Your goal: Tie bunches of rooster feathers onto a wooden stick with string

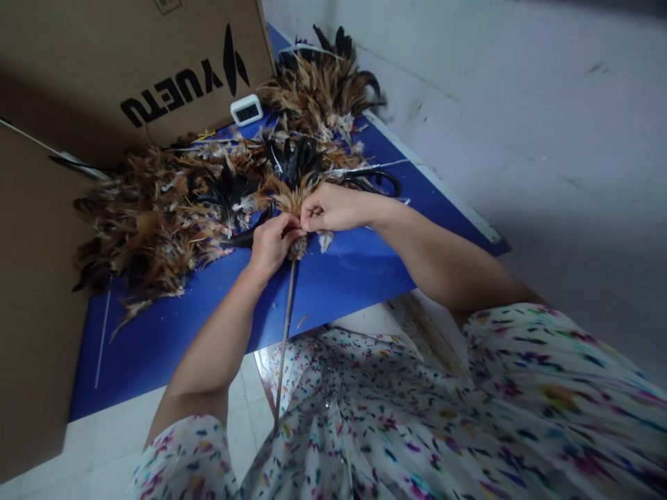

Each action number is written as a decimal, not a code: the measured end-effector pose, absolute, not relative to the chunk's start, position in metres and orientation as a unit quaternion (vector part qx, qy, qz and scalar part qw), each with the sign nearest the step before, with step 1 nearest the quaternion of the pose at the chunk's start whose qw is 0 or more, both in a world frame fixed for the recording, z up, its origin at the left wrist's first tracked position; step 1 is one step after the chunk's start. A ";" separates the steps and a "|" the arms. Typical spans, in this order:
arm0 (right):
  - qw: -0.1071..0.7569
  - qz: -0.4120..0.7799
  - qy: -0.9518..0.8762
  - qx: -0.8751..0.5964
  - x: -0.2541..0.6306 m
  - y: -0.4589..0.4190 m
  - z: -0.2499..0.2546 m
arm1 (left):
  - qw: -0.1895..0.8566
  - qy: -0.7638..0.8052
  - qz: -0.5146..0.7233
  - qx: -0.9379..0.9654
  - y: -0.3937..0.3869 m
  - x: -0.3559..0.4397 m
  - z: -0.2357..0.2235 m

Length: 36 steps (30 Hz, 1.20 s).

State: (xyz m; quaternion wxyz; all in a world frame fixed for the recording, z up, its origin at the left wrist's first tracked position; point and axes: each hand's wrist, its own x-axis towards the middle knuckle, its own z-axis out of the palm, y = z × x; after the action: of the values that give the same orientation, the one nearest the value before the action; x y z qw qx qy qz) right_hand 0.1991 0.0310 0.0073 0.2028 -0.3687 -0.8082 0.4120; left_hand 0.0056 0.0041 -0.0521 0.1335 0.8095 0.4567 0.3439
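A thin wooden stick (285,326) runs from my lap up to a tuft of brown feathers (290,197) bound at its top end. My left hand (272,243) is closed around the stick just below the tuft. My right hand (333,207) is closed too, pinching the feathers at the tuft's base, knuckles touching the left hand. Both hands hover over a blue table (344,271).
A big pile of brown and black feathers (171,208) covers the table's far part. Black scissors (375,182) lie right of my hands. A small white device (246,110) stands by cardboard boxes (130,62). A grey wall (521,104) is on the right.
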 end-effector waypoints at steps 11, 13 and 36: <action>0.276 0.506 -0.742 -0.342 0.192 0.031 0.009 | 0.110 0.456 0.340 0.815 0.004 0.006 -0.049; 0.305 0.527 -0.718 -0.337 0.189 0.033 0.008 | 0.141 0.467 0.339 0.804 0.004 0.007 -0.047; 0.267 0.166 -0.849 -0.424 0.201 -0.009 -0.019 | 0.218 0.444 0.370 0.786 0.006 0.001 -0.050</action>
State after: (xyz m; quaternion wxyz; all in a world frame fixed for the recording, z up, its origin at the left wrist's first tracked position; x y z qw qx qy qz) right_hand 0.2010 -0.0095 -0.0186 0.2670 -0.4243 -0.8491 0.1664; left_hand 0.0013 0.0063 -0.0498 0.2183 0.7862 0.4444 0.3698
